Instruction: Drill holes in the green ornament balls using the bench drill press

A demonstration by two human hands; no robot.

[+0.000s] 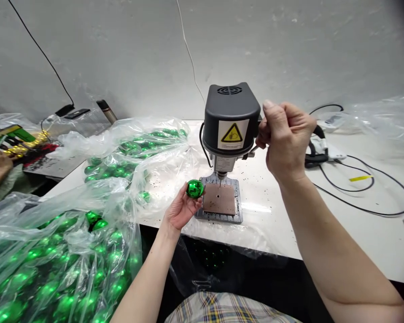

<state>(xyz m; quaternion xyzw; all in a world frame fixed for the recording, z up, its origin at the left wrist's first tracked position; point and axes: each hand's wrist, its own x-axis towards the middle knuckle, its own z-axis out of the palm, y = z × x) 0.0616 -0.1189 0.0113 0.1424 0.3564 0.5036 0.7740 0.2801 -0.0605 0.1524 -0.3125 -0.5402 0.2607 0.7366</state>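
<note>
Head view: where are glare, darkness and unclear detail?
Head view: glints on the green ball in the left hand, a pale streak on the white table beside the drill press; head view: near-black under the table, dark upper right corner; head view: the fine print on the warning label is illegible.

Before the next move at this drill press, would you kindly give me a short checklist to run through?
1. Green ball in the left hand: ok, held by the fingers.
2. Ball under the drill bit: not ok, it is off to the left.
3. Right hand on the lever: ok.
4. Table clean: not ok, speckled dark in places.
5. Bit stopped: cannot tell from one still.
</note>
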